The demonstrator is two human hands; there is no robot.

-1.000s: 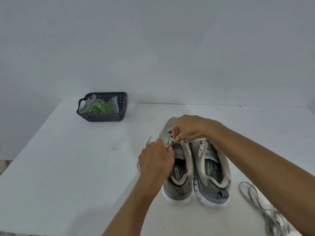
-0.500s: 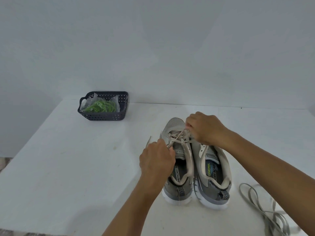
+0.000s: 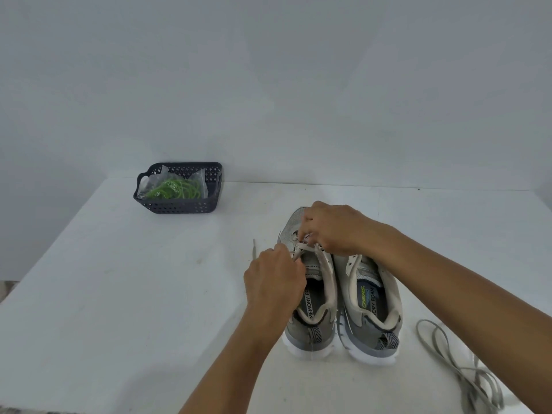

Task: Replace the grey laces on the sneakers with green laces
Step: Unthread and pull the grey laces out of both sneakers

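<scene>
My right hand (image 3: pixel 331 228) has slid back left over the left shoe (image 3: pixel 310 294), both hands pinching its grey lace (image 3: pixel 301 249) (left hand (image 3: pixel 273 282) nearer), so I'm mid-unlacing; next, pull the crossing free, green laces (image 3: pixel 173 188) waiting far left.

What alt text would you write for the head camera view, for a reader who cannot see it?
Two hands work at the grey lace of the left sneaker: the left hand and right hand both pinch it. The right sneaker has no lace; a loose grey lace lies beside it, and green laces wait in a basket.
</scene>
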